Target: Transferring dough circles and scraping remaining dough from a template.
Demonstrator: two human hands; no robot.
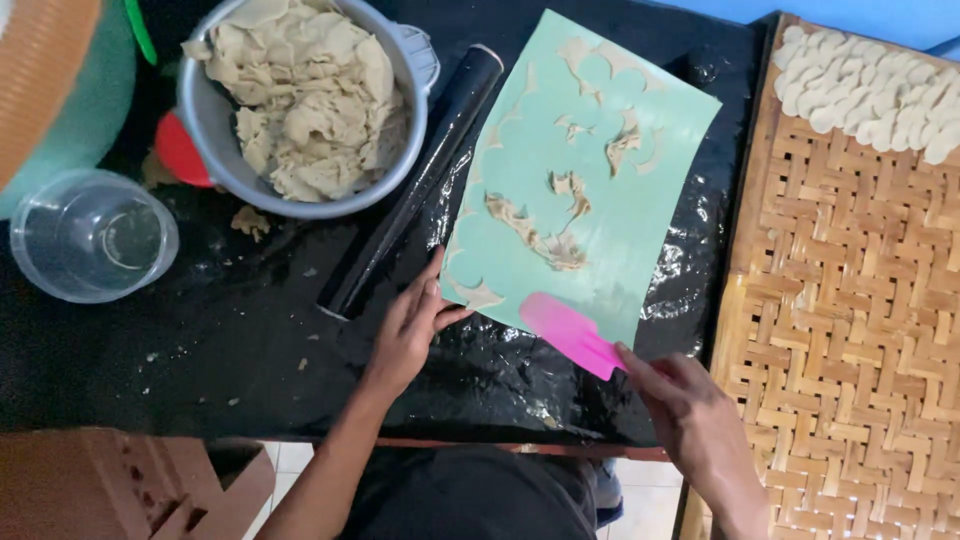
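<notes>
Right hand (690,415) grips the handle end of a pink scraper (572,334), fingers closed around it, the blade lying flat on the near right corner of a pale green mat (640,215). Left hand (408,330) rests on the near left corner of the same mat, fingers loosely spread and pressing the edge down; it holds nothing. On the mat lie thin dough scraps (535,235), ragged strips left between round cut-outs, most of them along the left edge and through the middle. The mat sits tilted on a desk (200,350) covered in shiny black plastic, with small crumbs scattered on it. Just left of the mat, touching its edge, lies a black rolling pin (415,185), slanting from the far right to the near left. Beyond the pin stands a grey bowl (215,140) heaped with crumpled dough offcuts (310,95). A red piece (178,150) shows at the bowl's left side, partly hidden under it. Near the left edge stands a clear plastic cup (90,235), and behind it a green container (70,110) with an orange ribbed rim. To the right of the desk lies a woven bamboo tray (840,320), and at its far end overlapping rows of pale dough rounds (880,85) are laid out. A reddish brick (120,485) shows at the lower left.
</notes>
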